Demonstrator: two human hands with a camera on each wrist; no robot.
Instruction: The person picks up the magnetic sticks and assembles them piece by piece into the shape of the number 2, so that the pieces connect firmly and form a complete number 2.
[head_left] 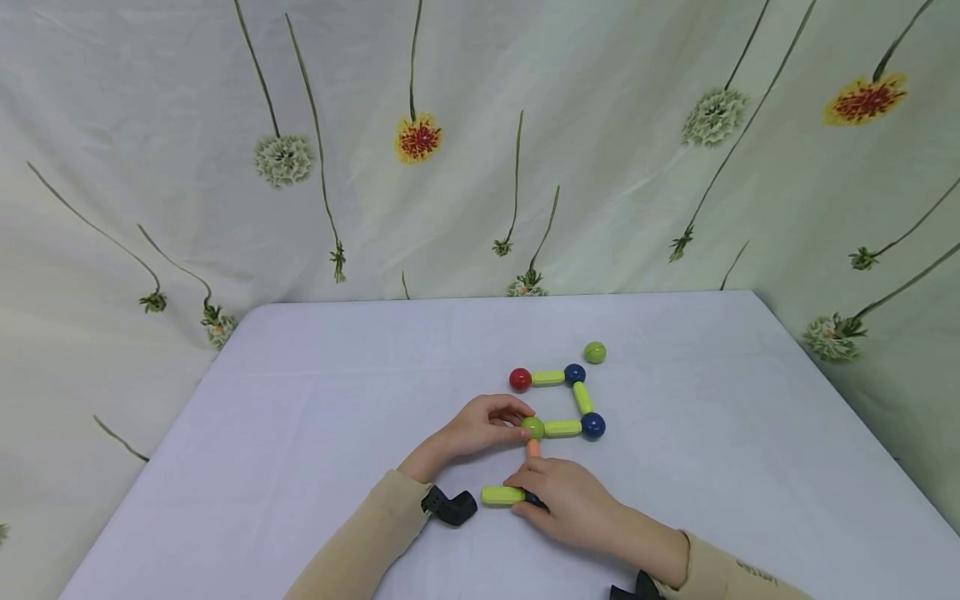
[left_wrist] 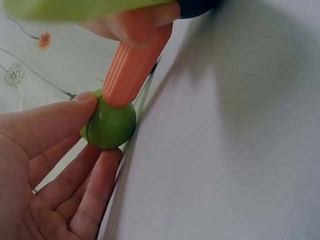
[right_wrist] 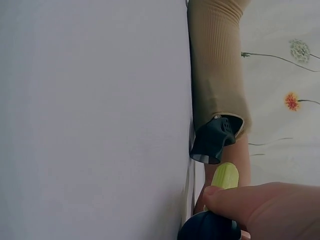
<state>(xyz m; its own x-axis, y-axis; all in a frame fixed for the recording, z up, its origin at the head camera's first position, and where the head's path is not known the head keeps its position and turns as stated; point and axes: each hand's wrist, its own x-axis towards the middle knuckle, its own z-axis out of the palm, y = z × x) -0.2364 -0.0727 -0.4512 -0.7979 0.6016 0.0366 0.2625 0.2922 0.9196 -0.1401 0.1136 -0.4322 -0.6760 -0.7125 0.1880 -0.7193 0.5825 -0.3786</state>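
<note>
My left hand (head_left: 483, 427) pinches a green ball (head_left: 533, 427) between thumb and fingers. An orange rod (left_wrist: 135, 70) meets that ball with one end. At the rod's other end is a dark blue ball (right_wrist: 210, 227), which my right hand (head_left: 573, 500) grips, its fingertips also on the orange rod. From this blue ball a yellow-green rod (head_left: 502, 496) points left. Joined to the green ball, a chain runs on: a yellow-green rod (head_left: 562, 428), a blue ball (head_left: 593, 426), another rod (head_left: 582, 398), a second blue ball (head_left: 574, 374), a third rod (head_left: 547, 377) and a red ball (head_left: 521, 380).
A loose green ball (head_left: 595, 352) lies behind the chain. Everything rests on a table with a white cloth (head_left: 337, 375). Behind it hangs a flower-printed curtain (head_left: 600, 167). Black wrist devices (head_left: 450, 505) sit at both sleeves.
</note>
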